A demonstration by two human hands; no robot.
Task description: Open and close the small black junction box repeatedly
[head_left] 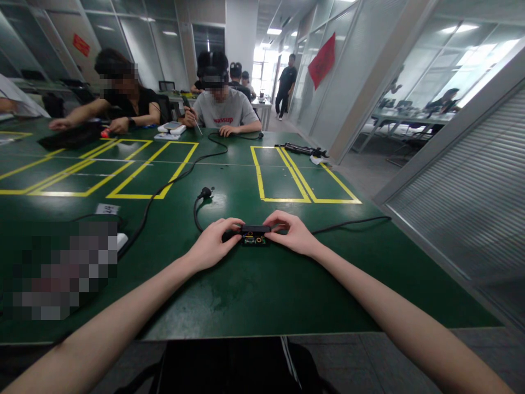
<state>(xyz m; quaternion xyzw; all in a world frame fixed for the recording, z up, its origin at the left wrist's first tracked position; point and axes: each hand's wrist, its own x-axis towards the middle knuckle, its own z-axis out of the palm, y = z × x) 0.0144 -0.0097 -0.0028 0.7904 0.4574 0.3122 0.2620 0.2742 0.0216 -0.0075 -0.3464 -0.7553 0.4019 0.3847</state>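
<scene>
Both hands meet in front of me over the green table (229, 306). My left hand (214, 241) is closed, thumb and fingers pinching the left end of a small black case (256, 229). At its right end, my right hand (292, 232) grips it the same way. On the near side of the case, a small circuit board (251, 240) with round gold-coloured rings shows. Its exact kind I cannot make out. Behind my left hand, a black power plug (205, 193) lies on the table with its cord curving toward the hand.
A black cable (348, 224) stretches right from behind my right hand. Another cable (151, 205) crosses the left side. Yellow tape outlines (285, 200) mark the table. A black folded stand-like object (303, 149) lies far right. Two people (225, 112) (141, 106) sit opposite.
</scene>
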